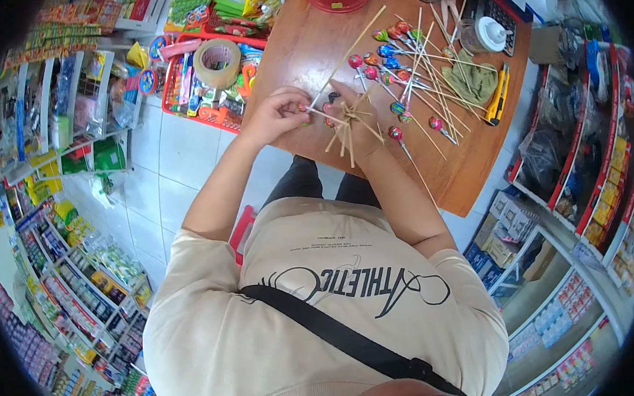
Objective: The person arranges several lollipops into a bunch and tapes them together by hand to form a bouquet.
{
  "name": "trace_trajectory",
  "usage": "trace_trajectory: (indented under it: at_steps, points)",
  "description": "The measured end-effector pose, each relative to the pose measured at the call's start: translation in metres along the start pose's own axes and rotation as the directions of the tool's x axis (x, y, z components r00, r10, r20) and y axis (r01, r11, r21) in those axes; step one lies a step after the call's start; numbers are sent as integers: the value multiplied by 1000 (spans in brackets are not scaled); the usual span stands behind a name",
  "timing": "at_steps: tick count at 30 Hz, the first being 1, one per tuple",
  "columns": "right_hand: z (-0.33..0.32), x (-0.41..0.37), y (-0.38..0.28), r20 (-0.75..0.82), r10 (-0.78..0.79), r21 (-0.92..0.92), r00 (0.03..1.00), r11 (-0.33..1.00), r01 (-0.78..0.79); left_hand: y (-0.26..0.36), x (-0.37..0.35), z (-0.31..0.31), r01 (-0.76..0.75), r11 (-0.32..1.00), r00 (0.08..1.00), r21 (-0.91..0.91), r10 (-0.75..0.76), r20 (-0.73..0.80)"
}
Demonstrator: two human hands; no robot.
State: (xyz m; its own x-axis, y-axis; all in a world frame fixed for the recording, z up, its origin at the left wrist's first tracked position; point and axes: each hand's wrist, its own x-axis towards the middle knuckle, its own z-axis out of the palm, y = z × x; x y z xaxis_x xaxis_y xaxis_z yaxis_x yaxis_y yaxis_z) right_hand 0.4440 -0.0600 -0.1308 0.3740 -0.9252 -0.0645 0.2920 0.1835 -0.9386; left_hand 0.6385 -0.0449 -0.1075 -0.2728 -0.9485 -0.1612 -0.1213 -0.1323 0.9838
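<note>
Left shelves: packed racks of small goods (pixel 75 278) curve down the left side of the frame, beside white floor tiles (pixel 142 183).
Red basket: upper left of centre, my red basket (pixel 168 98) holds bright packets, with a roll of clear tape (pixel 201 65) lying on top.
Left hand: my left hand (pixel 276 117) is at upper centre, fingers curled, thumb and fingertips pinching a small wrapped lollipop (pixel 302 107) whose stick points towards my other hand.
Long stick: a long thin stick (pixel 351 51) slants from between my hands up to the right, over the wooden table (pixel 286 55).
Red tub: at the top edge, a red tub (pixel 341 5) holds wrapped sweets.
Right hand: my right hand (pixel 367 126) is closed round a bundle of thin sticks (pixel 353 114), their ends splaying out; how each finger sits, I can't tell.
Lollipop pile: right of my hands, loose lollipops on sticks (pixel 392 63) lie fanned across the table, heads mostly to the left.
Table's right side: a crumpled green cloth (pixel 471 76) lies among the stick ends, below a white-lidded jar (pixel 485 35); a yellow cutter (pixel 498 96) is near the edge.
Right shelves: red-edged racks (pixel 584 181) line the right side.
</note>
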Motion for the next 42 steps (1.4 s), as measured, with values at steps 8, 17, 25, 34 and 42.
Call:
trace_trajectory:
  at_steps: [8, 17, 25, 34, 42]
  points:
    - [-3, -1, 3, -136, -126, -408, 983, 911, 61, -6, 5, 19, -155, 968, 987, 198, 160, -7]
    - [11, -1, -22, -123, -148, -305, 981, 947, 104, 4, 10, 28, -320, 842, 937, 433, 348, 17]
    - [11, -4, -21, -118, -94, -36, 989, 995, 90, 3, 9, 17, -323, 813, 910, 484, 407, -77]
    - [5, 2, -13, 47, -337, -245, 940, 909, 338, 16, 26, 18, -265, 774, 929, 575, 364, -63]
    - [10, 1, -15, 26, -385, -340, 923, 865, 370, 15, 37, 24, -267, 799, 955, 538, 294, 38]
